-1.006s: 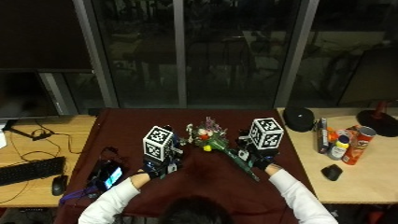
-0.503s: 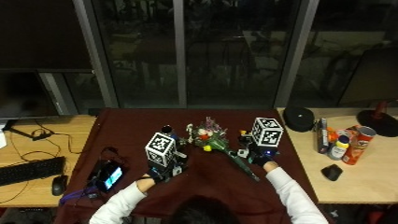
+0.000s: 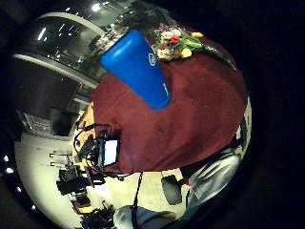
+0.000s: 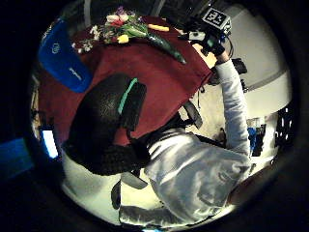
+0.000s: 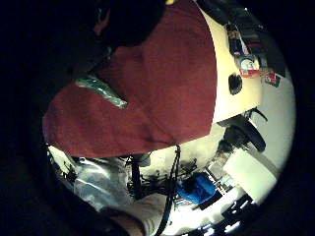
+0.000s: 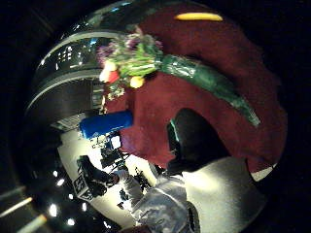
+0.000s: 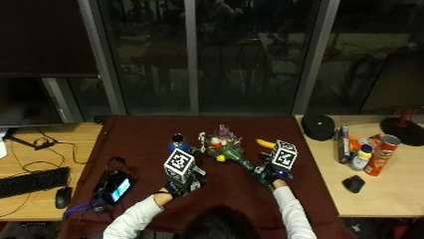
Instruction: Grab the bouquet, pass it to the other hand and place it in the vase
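Both hands' fingers hidden, bouquet partly.

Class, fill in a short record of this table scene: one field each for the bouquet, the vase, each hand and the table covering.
bouquet: bouquet lies on the cloth, green-wrapped stems toward the right hand
vase: blue vase stands upright, left of the flowers
left hand: left hand near the vase, fingers not visible
right hand: right hand at the stem end, grip unclear
covering: dark red cloth
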The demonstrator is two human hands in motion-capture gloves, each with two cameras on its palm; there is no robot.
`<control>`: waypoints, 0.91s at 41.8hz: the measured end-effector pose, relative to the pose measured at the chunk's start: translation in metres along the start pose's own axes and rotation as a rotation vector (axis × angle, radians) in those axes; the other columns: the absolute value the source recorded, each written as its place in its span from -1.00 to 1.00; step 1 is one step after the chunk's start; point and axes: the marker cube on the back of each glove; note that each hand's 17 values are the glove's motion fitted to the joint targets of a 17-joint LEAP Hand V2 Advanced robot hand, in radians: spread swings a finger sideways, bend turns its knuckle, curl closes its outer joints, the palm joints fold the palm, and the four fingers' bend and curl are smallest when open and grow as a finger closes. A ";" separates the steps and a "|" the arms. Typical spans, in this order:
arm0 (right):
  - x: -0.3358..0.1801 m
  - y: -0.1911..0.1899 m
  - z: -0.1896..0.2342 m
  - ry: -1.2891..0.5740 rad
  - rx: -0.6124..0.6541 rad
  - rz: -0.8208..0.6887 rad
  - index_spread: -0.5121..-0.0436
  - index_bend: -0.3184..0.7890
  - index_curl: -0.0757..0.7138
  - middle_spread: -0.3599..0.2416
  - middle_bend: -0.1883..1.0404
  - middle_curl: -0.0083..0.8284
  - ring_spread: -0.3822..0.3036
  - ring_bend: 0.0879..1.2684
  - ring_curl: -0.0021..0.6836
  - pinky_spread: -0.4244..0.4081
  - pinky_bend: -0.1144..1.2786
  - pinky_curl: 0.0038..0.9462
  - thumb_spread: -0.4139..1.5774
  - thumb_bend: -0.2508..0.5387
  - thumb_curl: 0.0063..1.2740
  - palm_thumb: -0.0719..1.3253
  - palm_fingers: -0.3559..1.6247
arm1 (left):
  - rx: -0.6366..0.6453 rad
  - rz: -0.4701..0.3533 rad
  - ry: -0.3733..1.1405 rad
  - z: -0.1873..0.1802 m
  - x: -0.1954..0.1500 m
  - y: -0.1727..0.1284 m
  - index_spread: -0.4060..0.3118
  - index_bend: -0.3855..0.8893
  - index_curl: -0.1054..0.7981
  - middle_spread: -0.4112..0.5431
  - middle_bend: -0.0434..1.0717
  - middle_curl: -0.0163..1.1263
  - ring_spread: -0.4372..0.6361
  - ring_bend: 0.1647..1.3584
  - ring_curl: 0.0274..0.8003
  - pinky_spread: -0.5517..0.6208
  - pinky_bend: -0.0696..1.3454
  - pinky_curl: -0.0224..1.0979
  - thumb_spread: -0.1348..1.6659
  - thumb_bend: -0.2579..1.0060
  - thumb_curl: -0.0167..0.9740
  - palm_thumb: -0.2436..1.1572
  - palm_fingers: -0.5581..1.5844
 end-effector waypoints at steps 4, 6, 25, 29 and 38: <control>0.005 -0.011 0.013 0.017 0.024 0.064 0.43 -0.35 -0.69 0.36 -0.26 -0.13 0.11 0.18 0.06 0.31 0.53 -0.18 0.52 -0.40 -0.47 -0.16 -0.31 | 0.018 0.005 0.001 0.007 0.002 -0.005 0.12 -0.12 -0.07 0.51 -0.63 -0.54 0.54 -0.31 -0.43 0.63 -0.31 -0.39 0.42 -0.62 -0.39 -0.23 -0.33; 0.006 -0.012 0.017 0.038 0.058 0.098 0.43 -0.32 -0.68 0.36 -0.24 -0.12 0.14 0.13 0.05 0.33 0.52 -0.19 0.52 -0.40 -0.46 -0.16 -0.34 | 0.027 0.008 -0.003 0.010 0.002 -0.007 0.12 -0.12 -0.06 0.52 -0.63 -0.54 0.55 -0.32 -0.43 0.64 -0.31 -0.39 0.42 -0.62 -0.39 -0.23 -0.34; -0.004 -0.009 0.070 -0.001 -0.020 0.119 0.51 -0.21 -0.48 0.39 -0.24 -0.09 0.48 -0.02 -0.07 0.66 0.27 -0.32 0.50 -0.36 -0.40 0.06 -0.36 | -0.137 0.006 0.067 0.022 0.018 0.017 0.13 -0.13 -0.01 0.54 -0.63 -0.54 0.59 -0.34 -0.43 0.64 -0.31 -0.37 0.42 -0.62 -0.37 -0.23 -0.35; -0.006 -0.007 0.071 0.105 0.047 0.157 0.43 -0.13 -0.41 0.25 -0.15 -0.05 0.31 -0.07 -0.09 0.60 0.19 -0.36 0.51 -0.27 -0.38 0.20 -0.18 | -0.151 0.010 0.065 0.019 0.020 0.019 0.13 -0.13 0.00 0.54 -0.63 -0.54 0.60 -0.34 -0.42 0.64 -0.31 -0.36 0.42 -0.62 -0.37 -0.23 -0.35; -0.023 0.011 0.057 0.210 0.120 0.181 0.26 0.13 -0.09 -0.12 -0.03 0.06 -0.27 -0.27 -0.09 -0.22 0.04 -0.38 0.46 -0.14 -0.35 0.48 0.43 | -0.156 0.010 0.065 0.021 0.024 0.010 0.13 -0.13 0.01 0.54 -0.63 -0.54 0.60 -0.34 -0.42 0.64 -0.31 -0.36 0.42 -0.62 -0.36 -0.22 -0.34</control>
